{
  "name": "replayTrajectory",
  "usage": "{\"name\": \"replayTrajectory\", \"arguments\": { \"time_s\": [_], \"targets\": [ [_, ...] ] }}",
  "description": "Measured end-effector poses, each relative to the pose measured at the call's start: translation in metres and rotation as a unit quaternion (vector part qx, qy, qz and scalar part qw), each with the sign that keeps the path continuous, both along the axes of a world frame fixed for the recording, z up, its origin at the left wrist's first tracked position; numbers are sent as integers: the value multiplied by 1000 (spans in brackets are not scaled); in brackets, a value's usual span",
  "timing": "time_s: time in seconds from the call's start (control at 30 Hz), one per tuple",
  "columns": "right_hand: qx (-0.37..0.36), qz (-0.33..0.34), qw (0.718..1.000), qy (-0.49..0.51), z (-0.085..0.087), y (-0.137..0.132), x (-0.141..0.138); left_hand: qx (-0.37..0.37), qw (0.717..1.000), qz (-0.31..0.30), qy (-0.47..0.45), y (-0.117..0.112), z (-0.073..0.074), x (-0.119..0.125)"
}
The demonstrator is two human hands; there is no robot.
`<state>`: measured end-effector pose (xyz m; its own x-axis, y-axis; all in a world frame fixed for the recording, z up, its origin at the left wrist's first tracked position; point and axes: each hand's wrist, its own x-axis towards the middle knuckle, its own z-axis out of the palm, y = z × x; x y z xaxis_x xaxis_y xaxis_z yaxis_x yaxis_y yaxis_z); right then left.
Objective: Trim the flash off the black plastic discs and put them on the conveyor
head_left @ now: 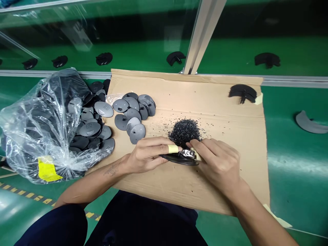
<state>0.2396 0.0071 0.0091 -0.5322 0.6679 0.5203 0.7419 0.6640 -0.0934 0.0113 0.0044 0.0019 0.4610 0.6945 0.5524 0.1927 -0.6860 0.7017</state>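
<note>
My left hand has its fingers closed on a dark, curved plastic disc, held low over the cardboard. In my right hand is a small shiny metal clipper, pressed against the upper edge of that disc. Pale yellow tape wraps a finger on each hand. Just beyond my fingertips lies a pile of tiny black plastic chips. My fingers partly hide both the clipper and the disc.
A cardboard sheet covers the green bench. Several loose grey discs lie on its left. Beside them, a clear plastic bag spills more discs. A black curved part rests at upper right. Behind rise a metal post and rail.
</note>
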Motion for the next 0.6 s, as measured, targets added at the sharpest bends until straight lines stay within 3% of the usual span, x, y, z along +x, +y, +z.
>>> {"name": "replayTrajectory", "arguments": {
  "time_s": [0.33, 0.47, 0.6],
  "targets": [
    [-32, 18, 999, 20, -5, 6, 4, 8, 998, -24, 54, 5, 3, 0],
    [-22, 54, 997, 60, -15, 14, 10, 56, 996, 20, 71, 15, -1, -1],
    [-44, 47, 981, 182, -27, 25, 10, 47, 992, 66, 94, 23, -3, -1]
  ]
}}
